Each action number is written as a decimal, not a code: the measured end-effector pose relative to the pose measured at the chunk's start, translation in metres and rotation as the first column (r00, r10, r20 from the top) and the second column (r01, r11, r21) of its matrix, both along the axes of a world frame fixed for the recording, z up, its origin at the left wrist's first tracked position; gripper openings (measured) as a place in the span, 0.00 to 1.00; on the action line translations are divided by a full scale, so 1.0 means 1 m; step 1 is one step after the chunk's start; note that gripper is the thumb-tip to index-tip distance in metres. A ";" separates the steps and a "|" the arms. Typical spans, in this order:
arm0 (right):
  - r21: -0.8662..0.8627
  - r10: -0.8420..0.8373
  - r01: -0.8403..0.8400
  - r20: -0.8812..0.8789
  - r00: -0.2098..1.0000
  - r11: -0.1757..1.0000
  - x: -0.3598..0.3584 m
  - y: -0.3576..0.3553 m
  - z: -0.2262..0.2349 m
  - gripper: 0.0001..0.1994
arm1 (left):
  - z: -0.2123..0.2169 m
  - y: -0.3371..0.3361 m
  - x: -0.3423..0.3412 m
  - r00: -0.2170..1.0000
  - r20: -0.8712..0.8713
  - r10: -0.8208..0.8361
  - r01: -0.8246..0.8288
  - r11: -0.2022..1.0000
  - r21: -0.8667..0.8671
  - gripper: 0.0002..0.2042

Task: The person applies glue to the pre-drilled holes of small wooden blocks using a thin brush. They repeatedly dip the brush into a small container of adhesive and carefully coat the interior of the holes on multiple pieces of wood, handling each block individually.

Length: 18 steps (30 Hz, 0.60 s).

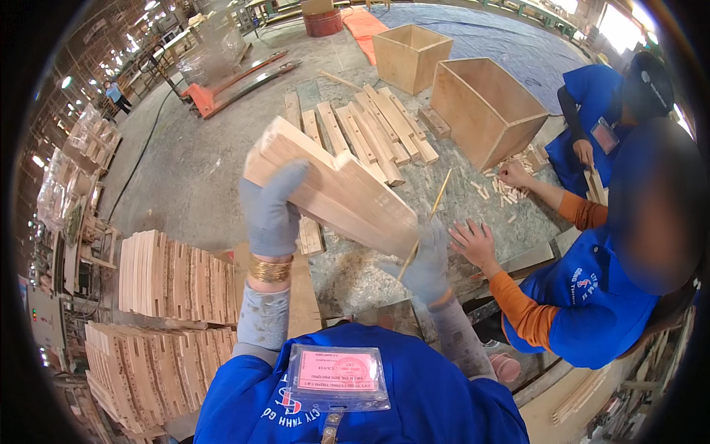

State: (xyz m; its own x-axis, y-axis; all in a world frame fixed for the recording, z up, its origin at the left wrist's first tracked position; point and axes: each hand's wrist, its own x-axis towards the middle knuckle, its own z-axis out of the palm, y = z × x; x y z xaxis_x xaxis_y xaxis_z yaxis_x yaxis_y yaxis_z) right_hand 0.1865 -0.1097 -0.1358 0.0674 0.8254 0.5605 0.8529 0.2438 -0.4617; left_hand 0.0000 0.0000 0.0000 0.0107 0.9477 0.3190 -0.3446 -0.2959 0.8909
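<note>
My left hand (272, 211), grey glove, clamped on the near-left end of a bundle of wood slats (333, 189), held tilted above the stone-topped table (355, 277). My right hand (427, 260) closed under the bundle's lower right end, also pinching a thin bamboo stick (425, 222). Just right: co-worker's bare hand (473, 243) flat on the table. Beyond it, small wood blocks (510, 189) scattered at another hand. Mid-table: loose planks (370, 129) in a fan. Far: 2 open plywood boxes, tipped one (484, 111) and upright one (410, 55); no contents visible in either. Left floor: slat stacks (174, 277).
</note>
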 end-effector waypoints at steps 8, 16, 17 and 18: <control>0.526 0.096 -0.016 -0.124 0.988 0.850 -0.002 0.044 0.053 0.47 | 0.066 -0.004 -0.017 0.969 0.027 -0.246 0.221 0.907 0.358 0.29; 0.226 0.184 -0.164 -0.068 0.981 0.960 -0.061 0.043 0.112 0.40 | -0.018 -0.013 -0.005 0.840 0.266 -0.473 0.456 0.881 0.128 0.52; 0.180 0.134 -0.135 0.017 0.991 0.974 -0.064 0.046 0.105 0.38 | -0.041 -0.012 -0.009 0.828 0.317 -0.463 0.460 0.884 0.089 0.49; 0.228 0.257 -0.210 -0.200 0.946 0.951 -0.064 0.050 0.096 0.27 | -0.054 -0.012 -0.021 0.832 0.345 -0.435 0.439 0.896 0.070 0.47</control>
